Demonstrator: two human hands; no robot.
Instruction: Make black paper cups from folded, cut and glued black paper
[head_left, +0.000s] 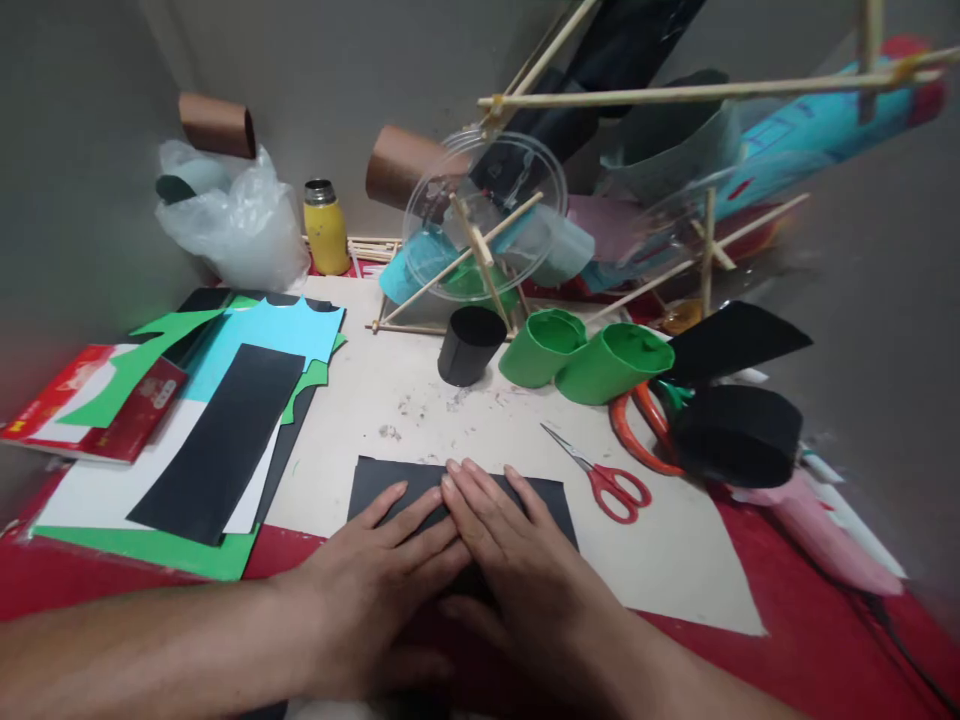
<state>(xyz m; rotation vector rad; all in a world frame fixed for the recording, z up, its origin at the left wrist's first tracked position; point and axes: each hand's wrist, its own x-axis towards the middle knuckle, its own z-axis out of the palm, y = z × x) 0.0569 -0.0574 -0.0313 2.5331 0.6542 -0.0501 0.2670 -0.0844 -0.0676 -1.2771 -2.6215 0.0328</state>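
A black paper sheet (551, 500) lies on the white board (675, 560) at the near edge. My left hand (375, 590) rests flat on it, fingers stretched out toward the right. Beside it, my right hand (517, 560) presses down on the same sheet with its fingers straight and close together, their tips near the sheet's far edge. The two hands touch at the fingers. Red-handled scissors (611, 483) lie just right of the sheet.
Stacked black, green, blue and white papers (217, 440) lie left, with red booklets (90, 400). Behind stand a black paper tube (470, 345), two green tubes (581, 355), a stick frame with clear plastic discs (487, 215), a yellow flask (326, 228) and a plastic bag (232, 220). Black paper rolls (739, 430) sit right.
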